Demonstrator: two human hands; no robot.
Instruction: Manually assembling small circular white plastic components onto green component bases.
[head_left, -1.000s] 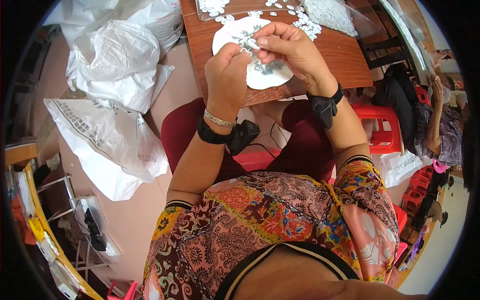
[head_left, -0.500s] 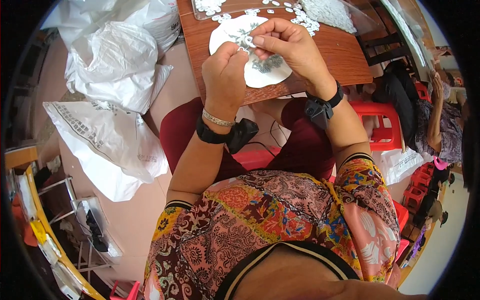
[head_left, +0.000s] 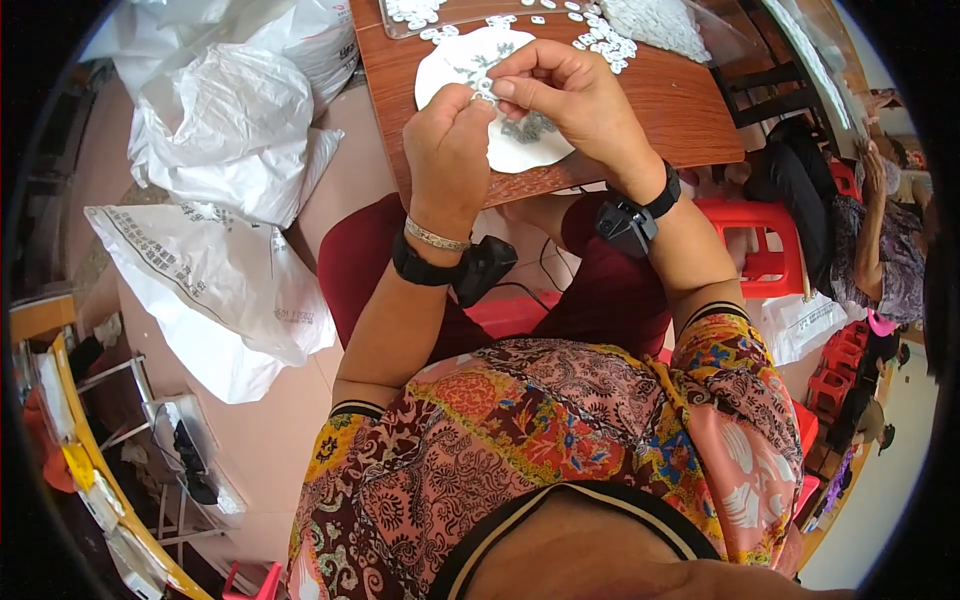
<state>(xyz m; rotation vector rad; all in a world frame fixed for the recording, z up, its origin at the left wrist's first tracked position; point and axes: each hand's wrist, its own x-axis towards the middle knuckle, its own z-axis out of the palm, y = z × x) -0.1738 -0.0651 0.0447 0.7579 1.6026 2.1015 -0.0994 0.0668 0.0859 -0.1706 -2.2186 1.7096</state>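
Observation:
Above a round white plate (head_left: pixel 440 75), my two hands meet fingertip to fingertip. My left hand (head_left: pixel 445 140) is closed, thumb against forefinger, on a small white plastic piece (head_left: pixel 484 98). Between thumb and forefinger my right hand (head_left: pixel 575 100) pinches another small white oval piece (head_left: pixel 486 84), which touches or nearly touches the first. Their exact shape is too small to make out. On the plate lie heaps of small grey-green parts (head_left: pixel 530 128), partly hidden by my hands.
White oval pieces (head_left: pixel 605 45) lie loose on the brown table (head_left: pixel 680 110), beside a full clear bag (head_left: pixel 655 25) and a tray (head_left: pixel 400 30). White sacks (head_left: pixel 225 120) stand on the floor at left. A red stool (head_left: pixel 765 250) and another person (head_left: pixel 865 240) are at right.
My right hand has shifted slightly left, bringing its white piece up against the one in my left hand. My left hand has hardly moved.

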